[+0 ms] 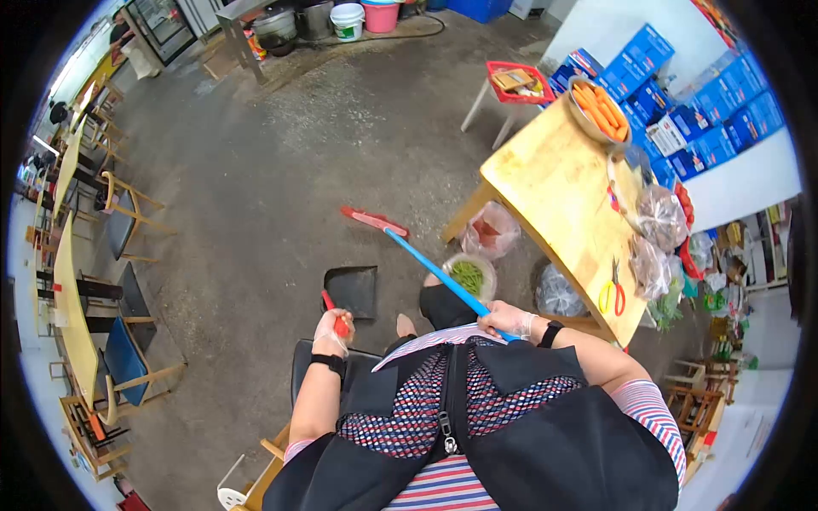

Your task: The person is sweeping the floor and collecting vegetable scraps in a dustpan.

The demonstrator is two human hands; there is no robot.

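My left hand [332, 332], in a clear plastic glove, is closed around a red handle. Just beyond it a black dustpan [362, 294] rests on the floor; the handle appears to belong to it. My right hand [509, 319], also gloved, grips the blue stick of a broom [436, 270]. The stick slants forward and left to the broom's red head [375, 221], which is on the floor beyond the dustpan. By my right leg stands a tub of green vegetables [467, 277], with a plastic-lined bin [490, 230] behind it.
To my right a wooden table [545, 170] carries a bowl of carrots [599, 111], plastic bags [660, 217] and scissors [613, 294]. A red basket [520, 83] sits on a stool past it. Chairs [128, 358] and long tables line the left side. Blue boxes [635, 64] are stacked at the back right.
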